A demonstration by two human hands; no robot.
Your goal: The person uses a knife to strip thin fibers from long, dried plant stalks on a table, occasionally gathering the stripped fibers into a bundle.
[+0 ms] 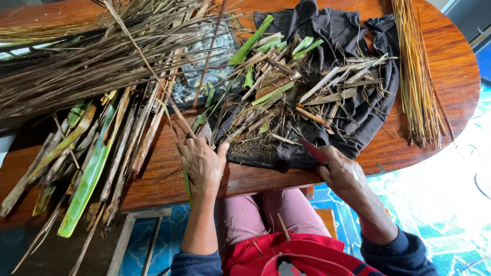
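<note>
Left hand [203,163] grips 1 leaf rib [153,76]; right hand [341,171] holds a knife [313,151]. Stripped ribs [419,76] lie far right, scraps [291,87] on black cloth [368,107]; unstripped leaves [92,163] remain left.

Thin brown leaf rib [153,71], slanting, pinched low (left hand), red-handled knife [313,151] right

My table [434,76] reddish-brown wood; black cloth [368,102] at one o'clock; green leaf strip [89,176] at nine; pink trousers [245,214], turquoise patterned floor [450,214].
</note>
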